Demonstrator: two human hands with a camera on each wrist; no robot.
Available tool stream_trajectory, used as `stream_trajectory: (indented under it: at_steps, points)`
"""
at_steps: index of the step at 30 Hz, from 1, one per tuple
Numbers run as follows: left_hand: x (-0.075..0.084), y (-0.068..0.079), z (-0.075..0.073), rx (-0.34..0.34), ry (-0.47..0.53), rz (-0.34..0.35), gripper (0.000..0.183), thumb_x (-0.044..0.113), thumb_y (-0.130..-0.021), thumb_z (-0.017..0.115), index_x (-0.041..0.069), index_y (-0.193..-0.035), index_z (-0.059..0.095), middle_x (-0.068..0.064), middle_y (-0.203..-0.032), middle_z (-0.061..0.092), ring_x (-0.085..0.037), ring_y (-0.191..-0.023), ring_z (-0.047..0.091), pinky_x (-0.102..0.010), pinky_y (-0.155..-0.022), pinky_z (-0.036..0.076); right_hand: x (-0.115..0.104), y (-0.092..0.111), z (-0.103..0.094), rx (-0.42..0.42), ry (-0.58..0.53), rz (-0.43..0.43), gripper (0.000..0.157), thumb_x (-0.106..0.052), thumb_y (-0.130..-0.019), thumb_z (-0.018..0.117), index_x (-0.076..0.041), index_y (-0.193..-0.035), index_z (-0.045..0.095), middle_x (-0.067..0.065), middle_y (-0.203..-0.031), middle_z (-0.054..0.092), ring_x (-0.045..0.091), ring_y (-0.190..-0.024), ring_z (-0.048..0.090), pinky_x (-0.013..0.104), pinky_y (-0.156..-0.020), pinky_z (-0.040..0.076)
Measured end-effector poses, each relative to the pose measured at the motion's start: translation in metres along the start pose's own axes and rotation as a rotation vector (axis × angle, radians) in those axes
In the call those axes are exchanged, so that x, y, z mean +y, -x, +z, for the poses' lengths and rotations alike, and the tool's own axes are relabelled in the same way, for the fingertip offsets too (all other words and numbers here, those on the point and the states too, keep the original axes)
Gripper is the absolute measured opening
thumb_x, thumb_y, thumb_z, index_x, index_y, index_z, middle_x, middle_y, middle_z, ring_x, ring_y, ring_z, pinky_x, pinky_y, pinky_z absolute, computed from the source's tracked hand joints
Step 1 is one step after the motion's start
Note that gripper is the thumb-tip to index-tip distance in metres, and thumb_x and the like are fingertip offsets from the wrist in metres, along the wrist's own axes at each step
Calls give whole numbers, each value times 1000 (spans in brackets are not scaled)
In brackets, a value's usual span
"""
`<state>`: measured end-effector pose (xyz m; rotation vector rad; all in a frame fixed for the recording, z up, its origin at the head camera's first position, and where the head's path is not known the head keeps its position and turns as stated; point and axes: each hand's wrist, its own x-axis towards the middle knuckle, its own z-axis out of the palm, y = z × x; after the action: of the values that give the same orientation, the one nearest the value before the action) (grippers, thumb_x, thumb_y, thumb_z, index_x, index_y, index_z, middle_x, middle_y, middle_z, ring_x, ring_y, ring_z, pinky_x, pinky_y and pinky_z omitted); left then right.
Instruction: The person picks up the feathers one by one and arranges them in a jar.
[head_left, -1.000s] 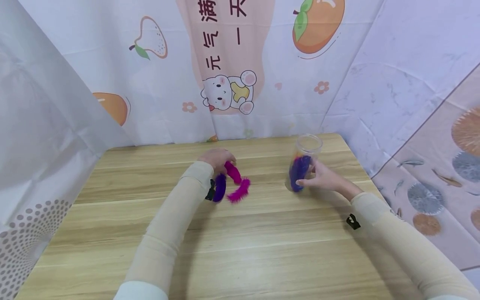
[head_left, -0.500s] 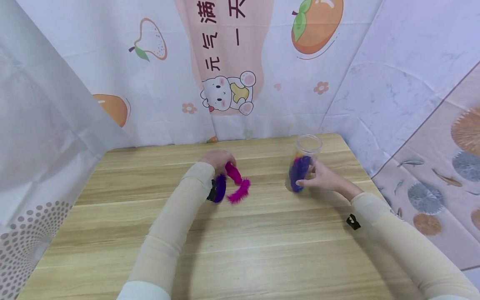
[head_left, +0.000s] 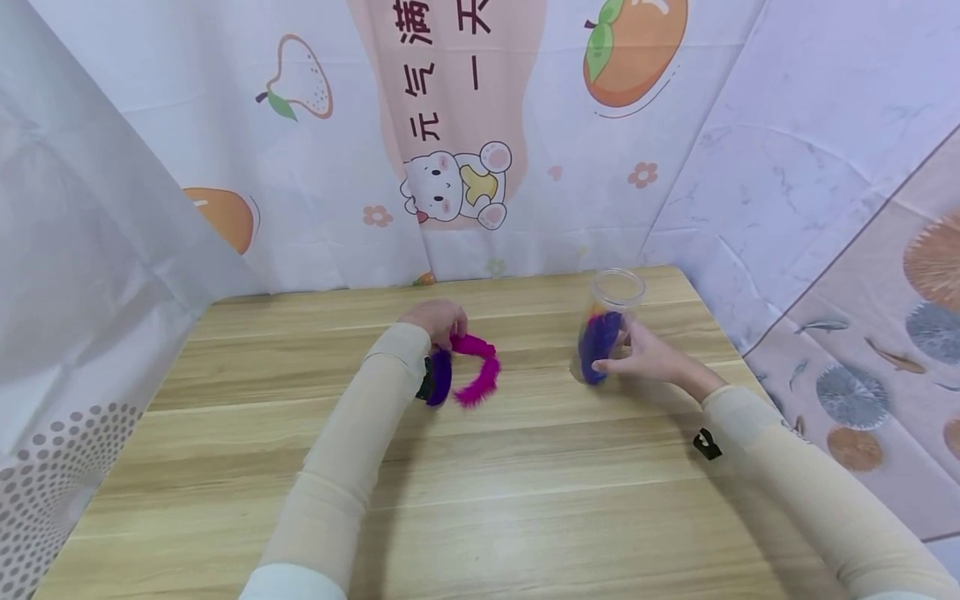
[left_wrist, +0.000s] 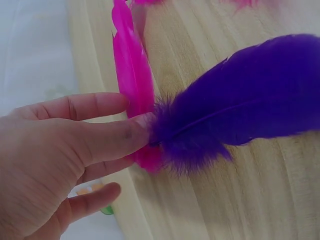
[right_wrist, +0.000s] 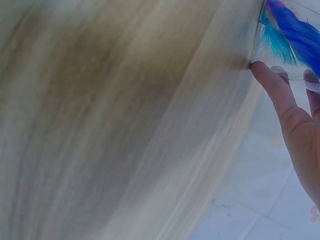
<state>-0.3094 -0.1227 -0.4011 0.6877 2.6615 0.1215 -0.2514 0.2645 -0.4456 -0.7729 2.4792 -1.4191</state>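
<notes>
In the left wrist view, my left hand (left_wrist: 60,155) pinches a purple feather (left_wrist: 250,95) by its fluffy base, thumb on top. A magenta feather (left_wrist: 134,70) passes behind the thumb, against the fingertips. On the table in the head view, a second magenta feather (head_left: 482,387) lies curved just right of the left hand (head_left: 437,320). My right hand (head_left: 647,354) grips the side of an upright clear plastic jar (head_left: 617,287). Inside it stand purple-blue feathers (head_left: 598,346), with a turquoise feather (right_wrist: 276,44) visible in the right wrist view.
The wood-grain table (head_left: 525,492) meets a printed curtain (head_left: 300,208) at its back edge. The jar stands near the back right corner. A small black piece (head_left: 707,444) shows by the right wrist, and a dark one (head_left: 425,382) under the left wrist.
The magenta feather at my left fingertips has swung flatter and now points right, its far end meeting the curved one. My right hand and the jar have stayed put.
</notes>
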Motion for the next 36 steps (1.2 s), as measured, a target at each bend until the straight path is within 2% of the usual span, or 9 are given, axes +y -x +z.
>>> stream_trajectory:
  at_steps: [6, 13, 17, 22, 28, 33, 36]
  points:
    - [-6, 0, 3, -9, 45, -43, 25, 8, -84, 84, 11, -108, 76, -7, -103, 71, -22, -97, 64, -37, -91, 53, 0, 0, 1, 0, 16, 7, 89, -9, -83, 84, -2, -151, 28, 23, -144, 47, 41, -127, 51, 64, -105, 40]
    - [-9, 0, 5, 0, 150, -97, 37, 7, -84, 83, 8, -119, 71, -11, -119, 66, -26, -109, 60, -40, -97, 51, 0, 1, -1, 8, 23, 18, 91, -11, -82, 85, -3, -152, 27, 23, -144, 46, 42, -127, 49, 64, -105, 40]
    - [-11, 1, 5, -20, 209, -131, 38, 5, -86, 81, 7, -122, 69, -12, -118, 65, -25, -104, 63, -39, -93, 53, 0, 0, -1, 14, 20, 36, 92, -12, -82, 85, -4, -152, 26, 23, -144, 46, 42, -125, 50, 63, -104, 41]
    - [-11, 3, 5, -49, 283, -162, 33, 1, -87, 78, 6, -119, 69, -11, -113, 65, -23, -92, 66, -35, -83, 56, 1, 0, 0, 13, 16, 36, 92, -12, -82, 86, -3, -152, 27, 24, -143, 47, 43, -125, 51, 62, -104, 41]
    - [-12, 5, 5, -48, 270, -167, 21, 4, -88, 78, 6, -109, 73, -8, -106, 68, -19, -89, 64, -33, -81, 55, 3, 0, 0, 10, 34, 10, 92, -11, -83, 84, -3, -152, 24, 25, -143, 46, 44, -125, 50, 64, -103, 42]
    - [-14, 4, 7, -67, 285, -158, 9, 4, -90, 76, 5, -99, 72, -5, -97, 68, -16, -79, 63, -30, -73, 55, 2, -1, -1, 4, 39, -7, 91, -11, -83, 84, -1, -152, 26, 24, -144, 46, 43, -128, 49, 65, -104, 40]
    - [-15, 3, 8, -71, 298, -166, 12, 4, -91, 75, 5, -102, 70, -7, -102, 67, -18, -82, 64, -30, -74, 55, 1, -1, -1, 0, 29, -3, 91, -10, -82, 85, -2, -152, 27, 23, -144, 47, 42, -129, 49, 64, -106, 39]
